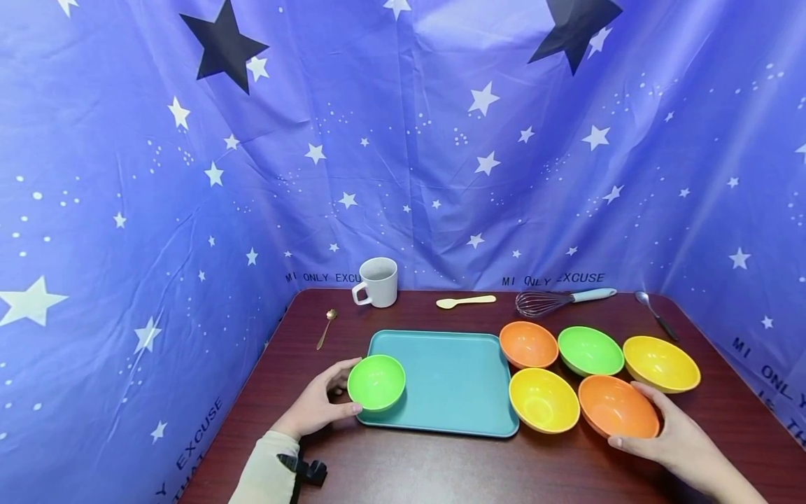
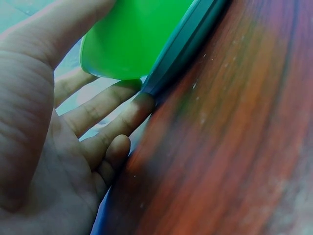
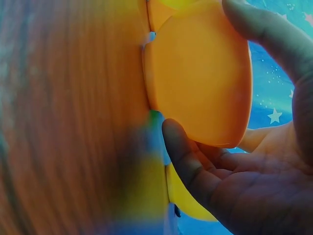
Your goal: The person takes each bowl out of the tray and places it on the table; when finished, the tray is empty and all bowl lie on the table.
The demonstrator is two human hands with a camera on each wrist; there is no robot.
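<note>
At the left end of the teal tray [image 1: 456, 385], my left hand [image 1: 317, 404] holds a small green bowl [image 1: 376, 383] between thumb and fingers. In the left wrist view that green bowl [image 2: 134, 41] is right by the tray's rim [image 2: 181, 44]; whether it rests fully on the tray I cannot tell. To the right of the tray, my right hand [image 1: 686, 437] grips the near orange bowl [image 1: 619, 407], thumb on the near side and fingers on the far side. The right wrist view shows the outer wall of this orange bowl [image 3: 200, 78] between thumb and fingers.
Beside the gripped orange bowl stand a yellow bowl [image 1: 544, 401], another orange bowl [image 1: 529, 344], another green bowl [image 1: 590, 351] and a larger yellow bowl [image 1: 661, 364]. Along the back lie a mug [image 1: 380, 283], a gold spoon [image 1: 327, 329], a cream spoon [image 1: 466, 302], a whisk [image 1: 567, 299] and a dark-handled spoon [image 1: 656, 315].
</note>
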